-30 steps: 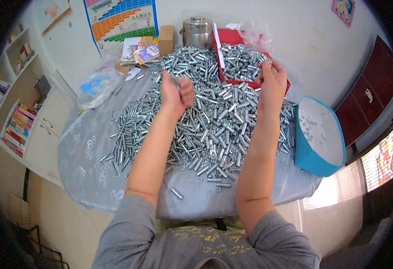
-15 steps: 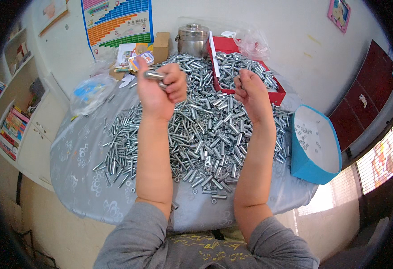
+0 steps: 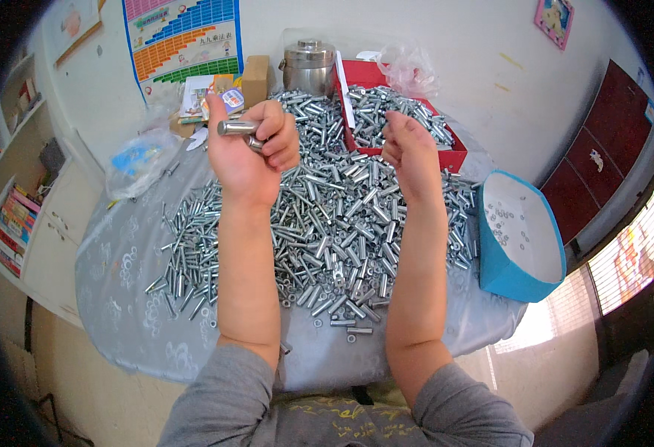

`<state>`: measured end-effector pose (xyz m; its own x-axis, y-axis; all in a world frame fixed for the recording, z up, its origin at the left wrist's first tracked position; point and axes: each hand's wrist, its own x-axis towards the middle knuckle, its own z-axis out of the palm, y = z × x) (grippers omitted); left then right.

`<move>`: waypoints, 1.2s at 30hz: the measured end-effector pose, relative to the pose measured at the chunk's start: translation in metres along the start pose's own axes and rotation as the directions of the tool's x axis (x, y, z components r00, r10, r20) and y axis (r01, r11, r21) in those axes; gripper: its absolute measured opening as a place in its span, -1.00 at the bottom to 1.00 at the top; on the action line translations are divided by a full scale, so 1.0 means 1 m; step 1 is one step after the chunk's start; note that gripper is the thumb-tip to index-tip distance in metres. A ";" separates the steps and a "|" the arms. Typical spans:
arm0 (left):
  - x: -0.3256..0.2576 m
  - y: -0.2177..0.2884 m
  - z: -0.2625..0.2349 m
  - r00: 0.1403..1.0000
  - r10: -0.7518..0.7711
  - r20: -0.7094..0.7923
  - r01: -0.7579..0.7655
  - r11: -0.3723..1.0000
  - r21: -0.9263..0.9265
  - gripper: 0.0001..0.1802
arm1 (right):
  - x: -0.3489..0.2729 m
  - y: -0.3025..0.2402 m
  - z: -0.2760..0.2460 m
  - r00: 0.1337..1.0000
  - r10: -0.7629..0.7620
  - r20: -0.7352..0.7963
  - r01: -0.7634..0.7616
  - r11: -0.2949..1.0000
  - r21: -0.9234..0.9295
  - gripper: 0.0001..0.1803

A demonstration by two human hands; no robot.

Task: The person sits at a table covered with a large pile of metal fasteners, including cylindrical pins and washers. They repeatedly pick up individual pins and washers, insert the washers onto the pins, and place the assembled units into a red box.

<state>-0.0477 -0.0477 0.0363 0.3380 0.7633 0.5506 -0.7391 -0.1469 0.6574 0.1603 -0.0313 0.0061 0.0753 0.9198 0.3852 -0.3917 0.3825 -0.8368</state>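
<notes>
Holding a silver metal sleeve level above the desk's far-left part, the left hand's grip is clamped around it; the right hand hovers beside, fingers loosely curled, over the heaped sleeves.

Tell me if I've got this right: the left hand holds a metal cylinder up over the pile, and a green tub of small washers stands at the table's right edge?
Not quite: the tub is blue, not green, as the head view shows. The left hand does hold a metal cylinder above the pile.
</notes>
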 end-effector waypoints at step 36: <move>-0.039 0.085 0.011 0.981 0.157 -0.113 -0.128 0.965 0.231 -0.36 | -0.072 0.032 0.058 0.914 0.196 0.355 0.331 0.143 -0.933 -0.31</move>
<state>-0.1176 -0.0969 0.0759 0.1494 0.7969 0.5853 -0.6216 -0.3846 0.6824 0.0888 -0.0903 -0.0261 -0.3333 0.8845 0.3265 0.8239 0.4416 -0.3552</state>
